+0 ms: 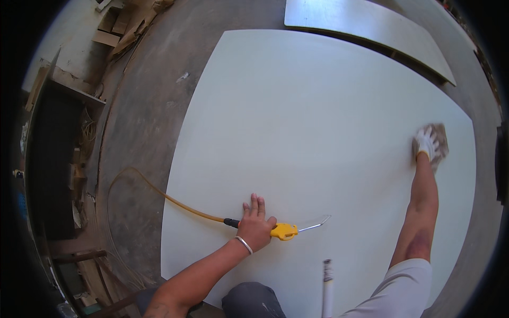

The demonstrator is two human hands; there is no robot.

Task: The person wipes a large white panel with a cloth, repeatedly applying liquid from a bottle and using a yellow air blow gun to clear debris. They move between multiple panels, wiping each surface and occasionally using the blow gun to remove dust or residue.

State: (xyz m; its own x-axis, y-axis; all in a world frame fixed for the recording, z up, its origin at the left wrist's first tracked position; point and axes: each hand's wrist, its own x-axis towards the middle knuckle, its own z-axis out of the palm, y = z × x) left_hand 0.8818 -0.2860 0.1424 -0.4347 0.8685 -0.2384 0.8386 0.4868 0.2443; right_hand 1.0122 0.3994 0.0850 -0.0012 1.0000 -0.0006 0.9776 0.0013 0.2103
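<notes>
A large pale white panel (297, 132) lies flat in front of me. My left hand (256, 227), bare with a light bracelet at the wrist, rests on its near left part. Under that palm and thumb is a yellow air blow gun (284, 231) with a thin bent metal nozzle pointing right; some fingers stretch out past it. A yellow-brown air hose (196, 211) runs from the gun off the panel's left edge. Far to the right, my right hand (427, 144), in a white glove, presses on a brownish rag (439, 137); slight blur hides the exact finger grip.
Another pale panel (366, 26) lies beyond the far edge. A dark open box-like unit (50, 159) and cardboard scraps (114, 29) line the left side. Concrete floor (154, 100) surrounds the panel. A lit-looking cigarette (328, 289) with ash juts up from the lower edge.
</notes>
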